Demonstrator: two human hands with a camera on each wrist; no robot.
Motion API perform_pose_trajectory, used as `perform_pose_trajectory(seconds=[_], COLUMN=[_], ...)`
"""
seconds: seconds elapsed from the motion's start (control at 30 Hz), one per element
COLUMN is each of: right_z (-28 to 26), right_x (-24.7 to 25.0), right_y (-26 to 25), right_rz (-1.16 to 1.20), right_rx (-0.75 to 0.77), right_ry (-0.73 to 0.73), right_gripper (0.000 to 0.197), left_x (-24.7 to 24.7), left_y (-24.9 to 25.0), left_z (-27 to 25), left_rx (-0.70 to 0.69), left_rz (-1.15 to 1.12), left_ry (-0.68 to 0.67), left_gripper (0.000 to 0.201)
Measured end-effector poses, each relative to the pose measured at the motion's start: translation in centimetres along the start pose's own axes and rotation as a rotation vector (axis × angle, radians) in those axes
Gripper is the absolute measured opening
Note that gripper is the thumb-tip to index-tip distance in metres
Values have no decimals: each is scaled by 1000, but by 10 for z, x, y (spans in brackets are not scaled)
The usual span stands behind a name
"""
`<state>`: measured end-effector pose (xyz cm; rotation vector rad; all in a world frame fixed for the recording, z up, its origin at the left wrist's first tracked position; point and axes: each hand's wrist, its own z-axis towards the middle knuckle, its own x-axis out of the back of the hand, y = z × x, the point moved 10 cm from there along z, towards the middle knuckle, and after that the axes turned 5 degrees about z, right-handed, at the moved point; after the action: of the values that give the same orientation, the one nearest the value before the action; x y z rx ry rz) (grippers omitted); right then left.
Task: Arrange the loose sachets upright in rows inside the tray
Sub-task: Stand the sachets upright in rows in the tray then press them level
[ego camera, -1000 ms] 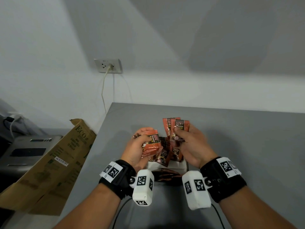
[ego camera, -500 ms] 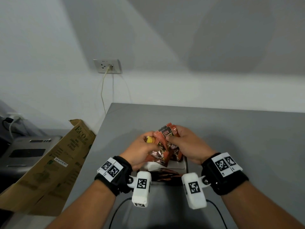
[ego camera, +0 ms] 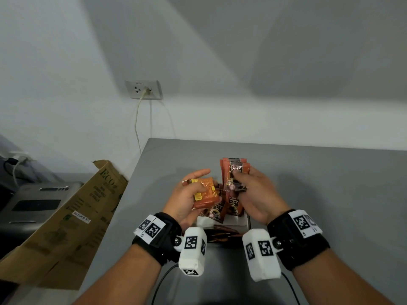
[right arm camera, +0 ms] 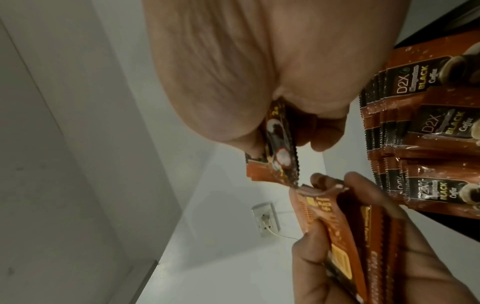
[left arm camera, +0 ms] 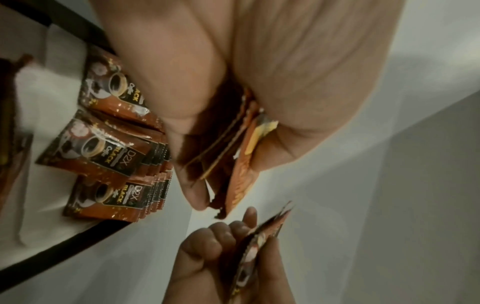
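Observation:
My left hand [ego camera: 193, 192] holds a stack of orange-brown sachets [ego camera: 206, 194] lying sideways across its palm, thumb on top, forefinger stretched out. The same stack [left arm camera: 233, 164] shows edge-on in the left wrist view. My right hand [ego camera: 244, 183] pinches a few sachets [ego camera: 234, 172] upright, printed fronts toward me, just right of the left stack. Below both hands the white-lined tray [ego camera: 237, 221] holds rows of upright sachets [ego camera: 233, 204]; those rows [left arm camera: 116, 154] [right arm camera: 420, 127] read "D2X Black Coffee". Both hands hover above the tray.
The tray stands on a grey table [ego camera: 330, 194] near its front. A folded cardboard box [ego camera: 72, 219] leans at the table's left edge, with a grey machine [ego camera: 33, 205] behind it. A wall socket [ego camera: 143, 90] with a cable sits on the back wall.
Half a second ago both hands were pressed together over one bundle. Now they have drawn apart: the right lifted a few sachets upright, the left kept the rest lying sideways.

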<state>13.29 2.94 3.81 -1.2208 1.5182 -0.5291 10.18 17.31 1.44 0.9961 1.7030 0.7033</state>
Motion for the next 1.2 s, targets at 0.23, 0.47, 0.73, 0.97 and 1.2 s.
perform_pose_trajectory(seconds=[0.23,0.47,0.73,0.97,1.2], right_z=[-11,-8,-14,-6,-6], right_x=[-19,-16,-20,0,-3], right_y=[25,6,-16,-14,13], right_rz=[-81,-179,-404,15,-220], right_rx=[-136,21,110,76,0], right_ry=[-135,-186,-334,-189,-42], right_gripper=[22,19,19,23,24], left_x=[-15,-11,-13,2,-10], left_y=[7,-25,-40,-17,5], left_z=[-5,-11,-14,-1,-3], left_rx=[-103,258,423,135,-99], left_rz=[30,-36,-148,-38,124], left_ry=[-44,-88,-178,29,42], left_gripper=[39,44,46,35,27])
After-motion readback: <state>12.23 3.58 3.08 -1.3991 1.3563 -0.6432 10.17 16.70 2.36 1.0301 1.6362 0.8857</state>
